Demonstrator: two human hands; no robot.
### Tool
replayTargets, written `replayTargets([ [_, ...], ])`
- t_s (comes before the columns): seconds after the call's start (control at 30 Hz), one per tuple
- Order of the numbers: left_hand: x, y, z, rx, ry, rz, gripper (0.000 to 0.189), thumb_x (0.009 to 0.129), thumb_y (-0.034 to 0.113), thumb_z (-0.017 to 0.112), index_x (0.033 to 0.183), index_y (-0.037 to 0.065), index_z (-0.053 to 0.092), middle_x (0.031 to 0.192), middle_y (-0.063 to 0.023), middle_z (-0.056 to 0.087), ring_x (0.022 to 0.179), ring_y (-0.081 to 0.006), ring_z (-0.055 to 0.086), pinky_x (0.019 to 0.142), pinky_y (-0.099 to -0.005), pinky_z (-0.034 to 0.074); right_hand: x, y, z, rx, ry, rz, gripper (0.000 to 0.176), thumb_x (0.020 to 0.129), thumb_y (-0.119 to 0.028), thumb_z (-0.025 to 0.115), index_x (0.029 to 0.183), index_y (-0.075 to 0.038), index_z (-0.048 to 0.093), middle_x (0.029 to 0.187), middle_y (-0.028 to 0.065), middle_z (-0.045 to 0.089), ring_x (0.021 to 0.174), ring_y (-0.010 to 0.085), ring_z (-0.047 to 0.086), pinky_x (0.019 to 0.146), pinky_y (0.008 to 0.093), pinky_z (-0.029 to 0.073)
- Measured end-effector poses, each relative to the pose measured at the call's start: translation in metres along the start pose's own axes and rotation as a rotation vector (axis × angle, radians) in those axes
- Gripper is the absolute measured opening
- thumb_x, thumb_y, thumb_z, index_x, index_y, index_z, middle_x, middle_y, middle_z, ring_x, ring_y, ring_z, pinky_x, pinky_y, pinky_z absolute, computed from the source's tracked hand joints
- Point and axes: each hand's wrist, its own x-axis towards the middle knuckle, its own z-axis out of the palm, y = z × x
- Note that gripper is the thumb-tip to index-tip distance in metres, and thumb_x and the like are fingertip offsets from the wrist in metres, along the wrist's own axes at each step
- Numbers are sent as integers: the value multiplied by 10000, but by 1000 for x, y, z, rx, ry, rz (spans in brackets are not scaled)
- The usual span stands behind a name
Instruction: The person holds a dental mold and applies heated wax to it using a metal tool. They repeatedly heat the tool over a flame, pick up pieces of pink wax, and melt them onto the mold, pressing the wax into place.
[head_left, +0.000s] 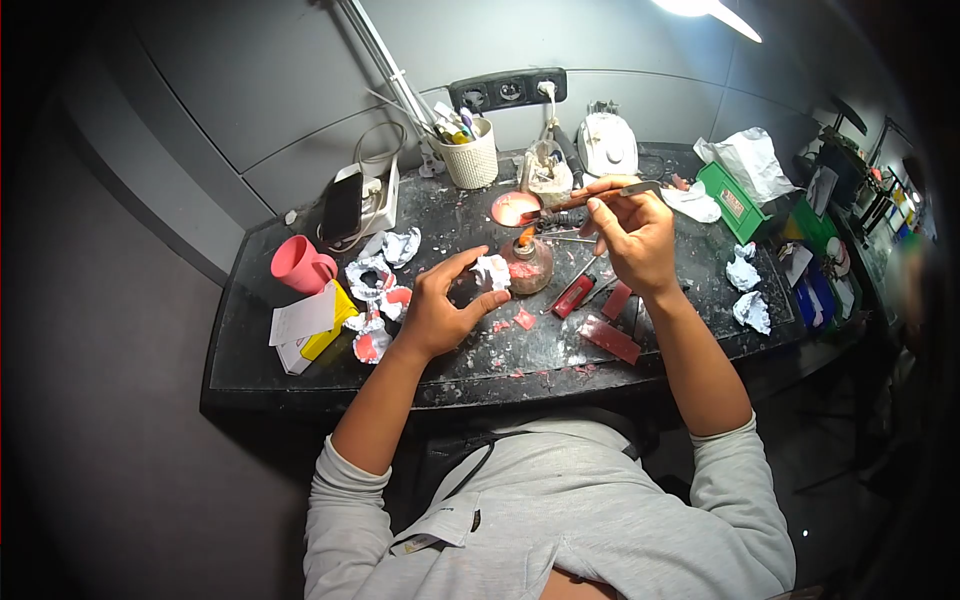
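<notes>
Pale grey shirt [600,530] fills the near part of my view, its sleeves pushed up the forearms. Beyond it, the left hand [445,310] is above the dark desk [240,365], its grip partly curled, with a small white lump [491,272] held between thumb and fingers. The right hand [635,240] has its grip closed on a slim tool [640,188], which I see pointing left, its far end at the red dish [515,208]. From this angle I can't quite tell whether that end touches the dish. Below the dish, an orange flame [526,238] rises from a glass burner [530,270], just to the right of the white lump.

Nearer me lie a red lighter [573,297] and two pinkish slabs [610,341], with pink scraps [523,318] scattered about. Left of the left hand I have white pieces with pink patches [370,345], a pink mug [298,263] and a yellow-and-white box [335,325]. A phone [342,208] lies behind the mug, and a pen holder [470,162] stands towards the wall. To the right are a green box [733,203] and more crumpled-looking white pieces [751,312].
</notes>
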Motion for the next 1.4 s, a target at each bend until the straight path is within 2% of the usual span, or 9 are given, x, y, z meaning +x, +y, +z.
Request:
replayTargets([
  [0.1,0,1,-1,5,-6,-20,596,779,226,869,1283,5,640,1142,-158,714,1035,-191,670,951,-329,503,2,0,-3,90,21,-6,140,958,4,616,1092,41,630,968,110,735,704,111,682,505,205,512],
  [0.2,-1,-1,0,-15,0,-5,589,784,229,866,1282,8,642,1123,-153,717,1014,-188,671,933,-326,508,2,-3,-7,207,-68,7,123,957,16,605,1072,56,620,952,133,717,656,120,655,494,206,494],
  [0.37,-1,-2,0,-34,-30,-19,572,800,232,855,1277,0,642,1080,-135,723,975,-175,666,907,-312,506,-4,-5,-1,221,-223,16,110,962,25,590,1068,49,602,964,144,713,671,121,655,507,205,488],
  [0.43,-1,-1,-1,-30,-28,-13,564,808,236,848,1275,-4,641,1071,-129,723,972,-170,665,907,-310,505,-6,-6,2,292,-296,26,132,964,35,588,1095,45,587,1012,145,709,775,150,689,564,219,513],
  [0.47,-1,0,0,-27,-26,-6,557,816,240,842,1273,-8,641,1063,-123,723,970,-166,663,907,-307,503,-6,-4,4,302,-298,-20,153,963,46,587,1116,41,576,1058,156,703,915,187,706,628,243,537],
  [0.6,-1,-2,-1,-69,-50,-42,542,832,242,828,1269,-18,639,1052,-116,718,968,-158,660,908,-305,503,-8,-5,4,302,-317,27,154,963,48,589,1116,37,579,1089,165,697,998,211,704,662,266,548],
  [1.2,-1,-3,-2,-149,-83,-77,502,866,206,788,1270,-43,627,1078,-124,716,1010,-158,666,938,-309,502,-8,-7,3,292,-311,21,159,951,50,594,1110,45,598,1066,153,710,888,130,678,690,250,555],
  [1.3,-1,-4,-2,-146,-80,-82,515,861,212,795,1274,-44,625,1079,-124,715,1012,-158,665,936,-308,503,-6,-9,1,276,-272,-14,164,945,54,600,1109,47,602,1046,141,718,838,120,676,666,242,551],
  [1.4,-1,-3,-2,-112,-42,-31,534,841,201,814,1279,-40,625,1084,-123,716,1012,-158,664,933,-306,503,1,-7,-6,132,-83,-7,153,952,29,612,1104,43,617,1008,120,730,739,95,659,612,228,541],
])
